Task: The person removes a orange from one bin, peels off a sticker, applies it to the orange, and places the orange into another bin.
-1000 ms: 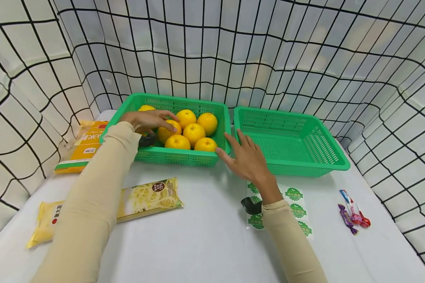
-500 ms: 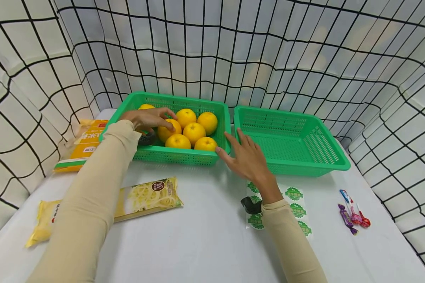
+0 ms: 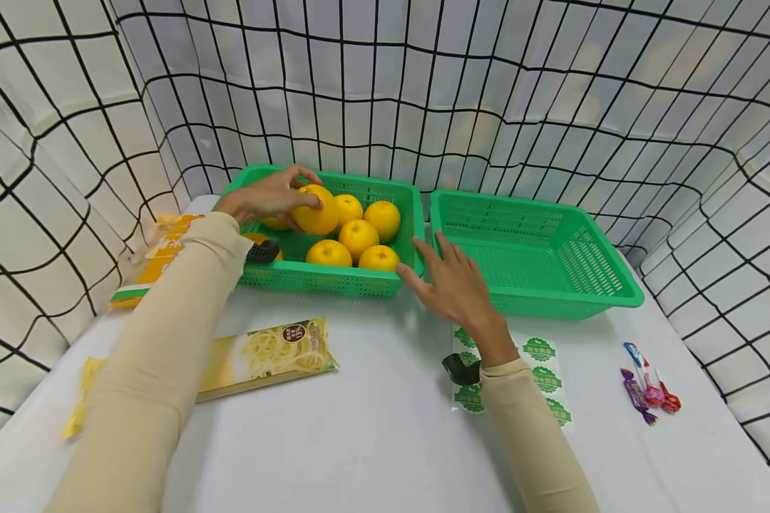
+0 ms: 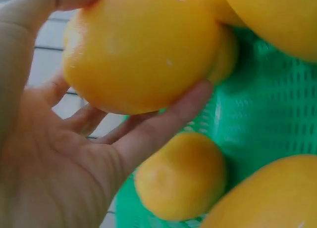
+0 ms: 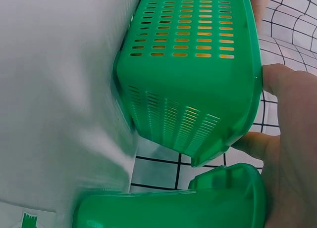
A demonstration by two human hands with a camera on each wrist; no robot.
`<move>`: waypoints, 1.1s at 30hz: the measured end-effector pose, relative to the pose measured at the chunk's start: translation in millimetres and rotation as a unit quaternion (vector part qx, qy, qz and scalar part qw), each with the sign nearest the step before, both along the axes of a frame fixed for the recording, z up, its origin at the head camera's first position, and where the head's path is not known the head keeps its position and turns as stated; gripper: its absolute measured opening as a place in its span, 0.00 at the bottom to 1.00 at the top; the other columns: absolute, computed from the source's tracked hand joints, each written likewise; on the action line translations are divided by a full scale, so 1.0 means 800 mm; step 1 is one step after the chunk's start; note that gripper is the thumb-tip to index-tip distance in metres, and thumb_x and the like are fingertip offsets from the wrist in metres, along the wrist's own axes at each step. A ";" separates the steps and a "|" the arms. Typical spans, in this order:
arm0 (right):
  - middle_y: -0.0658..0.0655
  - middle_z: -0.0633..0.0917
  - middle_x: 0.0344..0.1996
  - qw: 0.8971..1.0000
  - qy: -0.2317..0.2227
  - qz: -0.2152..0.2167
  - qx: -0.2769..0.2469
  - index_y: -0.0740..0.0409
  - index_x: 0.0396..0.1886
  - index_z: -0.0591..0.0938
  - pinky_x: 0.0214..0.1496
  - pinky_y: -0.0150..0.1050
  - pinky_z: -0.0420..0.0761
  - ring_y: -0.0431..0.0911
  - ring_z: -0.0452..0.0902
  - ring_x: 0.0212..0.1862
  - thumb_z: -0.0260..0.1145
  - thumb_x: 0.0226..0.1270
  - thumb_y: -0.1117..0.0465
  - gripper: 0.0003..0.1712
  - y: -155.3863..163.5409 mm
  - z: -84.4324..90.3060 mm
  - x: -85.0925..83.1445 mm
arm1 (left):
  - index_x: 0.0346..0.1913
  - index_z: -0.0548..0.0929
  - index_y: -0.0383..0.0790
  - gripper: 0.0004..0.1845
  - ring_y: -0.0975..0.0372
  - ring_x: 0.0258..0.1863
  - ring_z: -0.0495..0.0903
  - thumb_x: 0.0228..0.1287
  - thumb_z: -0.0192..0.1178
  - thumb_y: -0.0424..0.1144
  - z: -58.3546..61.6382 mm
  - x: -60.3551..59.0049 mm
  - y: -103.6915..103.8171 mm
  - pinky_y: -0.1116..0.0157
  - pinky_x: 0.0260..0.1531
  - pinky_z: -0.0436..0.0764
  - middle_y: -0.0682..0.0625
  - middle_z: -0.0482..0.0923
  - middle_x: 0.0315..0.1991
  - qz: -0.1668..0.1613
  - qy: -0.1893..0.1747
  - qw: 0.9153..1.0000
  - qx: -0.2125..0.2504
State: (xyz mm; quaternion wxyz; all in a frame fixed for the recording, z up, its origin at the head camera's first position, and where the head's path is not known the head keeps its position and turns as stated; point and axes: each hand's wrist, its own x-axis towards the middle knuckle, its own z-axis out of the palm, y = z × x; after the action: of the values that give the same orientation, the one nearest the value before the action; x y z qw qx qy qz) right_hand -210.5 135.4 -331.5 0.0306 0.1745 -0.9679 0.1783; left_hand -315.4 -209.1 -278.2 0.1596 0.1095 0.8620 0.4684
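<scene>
My left hand (image 3: 266, 196) grips an orange (image 3: 316, 214) above the left green basket (image 3: 314, 279), with fingers curled round the fruit in the left wrist view. Several other oranges (image 3: 359, 239) lie in that basket, one partly behind my left wrist. My right hand (image 3: 452, 285) spreads its fingers across the gap between the two baskets. Its thumb tip meets the rim of the left basket in the right wrist view, and another fingertip is right at that basket's corner. To the right stands the second green basket (image 3: 520, 260), with bare slotted floor showing.
A noodle packet (image 3: 276, 356) lies in front of the left basket. An orange bag (image 3: 157, 256) and a yellow packet (image 3: 80, 399) are at the left, partly behind my sleeve. Green stickers (image 3: 542, 377) lie near my right forearm, wrapped candies (image 3: 648, 388) farther right. Black netting (image 3: 385, 92) surrounds the table.
My left hand has lifted the orange up off the others in the left basket. The right hand keeps its place at the basket rim. The head view has shifted slightly.
</scene>
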 end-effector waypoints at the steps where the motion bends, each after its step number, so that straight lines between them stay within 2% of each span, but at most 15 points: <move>1: 0.59 0.50 0.87 1.000 0.001 -0.001 0.000 0.40 0.87 0.59 0.82 0.68 0.52 0.64 0.49 0.85 0.46 0.81 0.27 0.44 0.001 0.001 0.000 | 0.77 0.59 0.45 0.35 0.43 0.60 0.77 0.76 0.63 0.48 0.006 0.004 0.001 0.49 0.53 0.88 0.37 0.54 0.79 0.004 0.010 1.000 0.005; 3: 0.59 0.50 0.87 1.000 0.000 0.000 -0.001 0.40 0.87 0.59 0.82 0.68 0.52 0.64 0.49 0.85 0.47 0.80 0.27 0.44 0.002 0.001 0.000 | 0.78 0.60 0.48 0.36 0.45 0.59 0.79 0.76 0.64 0.49 0.017 0.012 0.004 0.52 0.52 0.89 0.40 0.55 0.79 0.009 0.028 0.999 0.016; 5: 0.59 0.50 0.87 1.000 -0.005 -0.001 0.002 0.40 0.87 0.59 0.83 0.68 0.51 0.64 0.48 0.85 0.46 0.80 0.26 0.44 0.003 -0.002 0.001 | 0.78 0.61 0.52 0.35 0.47 0.59 0.79 0.76 0.64 0.50 0.022 0.023 0.008 0.55 0.52 0.89 0.44 0.56 0.80 0.009 0.036 0.998 0.042; 8: 0.59 0.50 0.87 1.000 -0.012 -0.002 0.004 0.41 0.87 0.59 0.83 0.68 0.51 0.64 0.48 0.85 0.47 0.80 0.26 0.44 0.005 -0.004 0.000 | 0.78 0.63 0.56 0.30 0.49 0.60 0.79 0.79 0.61 0.48 0.024 0.044 0.018 0.56 0.53 0.88 0.46 0.61 0.78 -0.011 0.047 0.994 0.102; 11: 0.60 0.51 0.87 1.000 -0.016 -0.003 0.002 0.42 0.86 0.60 0.83 0.68 0.52 0.64 0.48 0.85 0.47 0.81 0.27 0.44 0.009 -0.003 -0.001 | 0.76 0.68 0.56 0.25 0.48 0.61 0.77 0.82 0.56 0.43 0.027 0.073 0.031 0.58 0.55 0.86 0.44 0.65 0.74 -0.044 0.046 0.984 0.169; 13: 0.60 0.52 0.86 1.000 -0.019 -0.004 -0.002 0.43 0.86 0.60 0.83 0.68 0.51 0.65 0.47 0.85 0.48 0.81 0.27 0.44 0.013 0.000 -0.003 | 0.75 0.69 0.55 0.24 0.47 0.62 0.76 0.82 0.53 0.40 0.028 0.098 0.041 0.58 0.56 0.85 0.43 0.67 0.72 -0.070 0.044 0.978 0.193; 18: 0.60 0.53 0.86 1.000 -0.025 -0.010 -0.003 0.44 0.86 0.61 0.83 0.70 0.48 0.66 0.45 0.85 0.50 0.80 0.28 0.45 0.022 0.011 -0.009 | 0.74 0.71 0.54 0.25 0.48 0.62 0.78 0.78 0.57 0.41 0.018 0.162 0.066 0.53 0.60 0.80 0.48 0.70 0.74 -0.130 0.051 0.979 0.152; 21: 0.60 0.52 0.86 1.000 -0.026 -0.012 -0.002 0.43 0.86 0.61 0.82 0.71 0.47 0.66 0.44 0.85 0.50 0.80 0.27 0.45 0.027 0.012 -0.012 | 0.73 0.72 0.55 0.25 0.49 0.61 0.79 0.76 0.60 0.44 -0.007 0.194 0.088 0.50 0.60 0.80 0.48 0.72 0.71 -0.150 0.027 0.979 0.138; 25: 0.59 0.53 0.86 1.000 -0.022 -0.013 -0.003 0.42 0.86 0.61 0.82 0.71 0.47 0.65 0.44 0.85 0.51 0.79 0.27 0.45 0.029 0.011 -0.015 | 0.73 0.72 0.58 0.24 0.47 0.59 0.80 0.78 0.60 0.46 -0.051 0.224 0.123 0.50 0.53 0.84 0.47 0.72 0.69 -0.136 -0.031 0.976 0.167; 29: 0.58 0.52 0.86 1.000 -0.024 -0.014 0.001 0.41 0.86 0.61 0.83 0.68 0.45 0.64 0.43 0.86 0.51 0.78 0.26 0.46 0.030 0.013 -0.016 | 0.73 0.71 0.58 0.24 0.48 0.59 0.78 0.79 0.61 0.49 -0.091 0.234 0.152 0.52 0.52 0.83 0.48 0.68 0.72 -0.100 -0.054 0.977 0.180; 33: 0.57 0.52 0.87 0.999 -0.029 -0.016 0.001 0.40 0.86 0.60 0.84 0.66 0.45 0.64 0.43 0.86 0.51 0.78 0.26 0.45 0.031 0.013 -0.016 | 0.74 0.70 0.56 0.26 0.47 0.61 0.78 0.79 0.61 0.49 -0.119 0.233 0.165 0.54 0.54 0.79 0.46 0.68 0.73 -0.064 -0.035 0.985 0.156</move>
State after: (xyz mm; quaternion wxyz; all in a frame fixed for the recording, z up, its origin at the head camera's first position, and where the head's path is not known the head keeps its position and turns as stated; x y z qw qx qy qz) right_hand -222.9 160.3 -321.3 0.0053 0.1538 -0.9712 0.1818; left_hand -128.7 -77.2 -373.4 0.2003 0.1719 0.7636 0.5892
